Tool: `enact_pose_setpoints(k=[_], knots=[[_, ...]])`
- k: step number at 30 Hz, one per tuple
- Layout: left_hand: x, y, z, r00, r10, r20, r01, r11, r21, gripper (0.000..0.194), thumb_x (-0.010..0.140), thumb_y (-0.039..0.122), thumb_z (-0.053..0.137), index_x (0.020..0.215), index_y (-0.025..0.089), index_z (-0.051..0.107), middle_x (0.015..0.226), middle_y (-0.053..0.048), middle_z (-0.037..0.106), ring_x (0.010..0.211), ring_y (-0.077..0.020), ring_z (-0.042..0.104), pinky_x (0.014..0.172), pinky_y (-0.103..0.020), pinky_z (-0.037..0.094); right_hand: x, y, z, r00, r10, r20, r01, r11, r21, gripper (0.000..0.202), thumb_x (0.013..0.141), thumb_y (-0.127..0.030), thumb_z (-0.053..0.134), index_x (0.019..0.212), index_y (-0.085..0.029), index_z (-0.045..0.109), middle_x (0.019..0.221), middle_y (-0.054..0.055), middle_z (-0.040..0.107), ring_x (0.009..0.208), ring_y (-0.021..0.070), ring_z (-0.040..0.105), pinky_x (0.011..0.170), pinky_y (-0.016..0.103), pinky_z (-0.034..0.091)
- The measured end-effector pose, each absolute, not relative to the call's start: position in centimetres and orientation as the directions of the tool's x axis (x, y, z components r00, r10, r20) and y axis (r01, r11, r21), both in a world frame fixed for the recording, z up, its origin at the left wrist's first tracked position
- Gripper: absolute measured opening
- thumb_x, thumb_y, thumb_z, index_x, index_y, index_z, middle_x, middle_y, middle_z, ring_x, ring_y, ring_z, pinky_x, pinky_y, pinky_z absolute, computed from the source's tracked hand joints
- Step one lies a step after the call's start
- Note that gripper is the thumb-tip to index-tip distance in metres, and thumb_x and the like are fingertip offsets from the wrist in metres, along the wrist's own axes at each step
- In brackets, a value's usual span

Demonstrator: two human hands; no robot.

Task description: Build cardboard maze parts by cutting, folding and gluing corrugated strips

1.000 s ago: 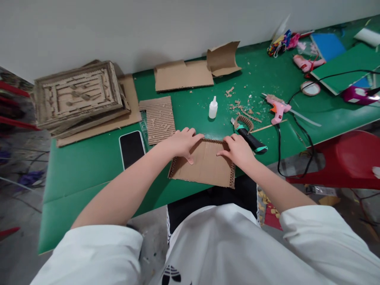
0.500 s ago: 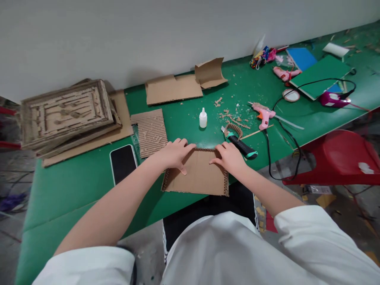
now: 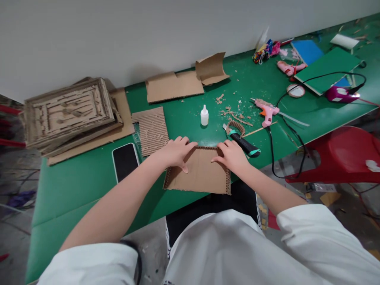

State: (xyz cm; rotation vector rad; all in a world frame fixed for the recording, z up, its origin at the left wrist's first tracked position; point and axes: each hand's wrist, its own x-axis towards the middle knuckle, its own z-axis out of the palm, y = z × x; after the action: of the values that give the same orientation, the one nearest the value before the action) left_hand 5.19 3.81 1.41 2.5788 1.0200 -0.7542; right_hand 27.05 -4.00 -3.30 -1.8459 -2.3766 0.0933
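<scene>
A cardboard panel (image 3: 198,174) with corrugated strips along its left, right and far edges lies at the table's near edge. My left hand (image 3: 178,153) grips its far left corner, fingers over the outside and thumb on the inner face. At the far right corner, my right hand (image 3: 231,156) holds the panel the same way, its thumb pointing inward. Beyond the panel stands a small white bottle (image 3: 204,116). A black and green cutter (image 3: 245,144) lies just past my right hand, beside a curled corrugated strip (image 3: 236,127).
A phone (image 3: 125,161) and a ribbed cardboard piece (image 3: 152,130) lie left of the panel. Stacked cardboard work (image 3: 69,113) sits at the far left. To the right are a pink glue gun (image 3: 268,113), black cable and a red stool (image 3: 354,154).
The view has shifted slightly, so the table's contents appear a little further right and up. Both hands keep their hold on the panel.
</scene>
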Motion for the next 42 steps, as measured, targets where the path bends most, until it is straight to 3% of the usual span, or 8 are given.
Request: enact_pose_setpoints(k=[42], knots=[[5.29, 3.58, 1.28, 0.604, 0.575, -0.551, 0.711, -0.701, 0.048, 0.103, 0.055, 0.053, 0.079, 0.141, 0.027, 0.028, 0.129, -0.016, 0.043, 0.114, -0.0355, 0.041, 0.086, -0.043, 0.04, 27.13, -3.96, -3.89, -0.25, 0.964, 0.09, 0.955, 0.261, -0.143, 0.054, 0.069, -0.063, 0.061, 0.089, -0.013, 0.062, 0.085, 0.01, 0.06, 0.081, 0.0259, 0.051, 0.077, 0.035, 0.039]])
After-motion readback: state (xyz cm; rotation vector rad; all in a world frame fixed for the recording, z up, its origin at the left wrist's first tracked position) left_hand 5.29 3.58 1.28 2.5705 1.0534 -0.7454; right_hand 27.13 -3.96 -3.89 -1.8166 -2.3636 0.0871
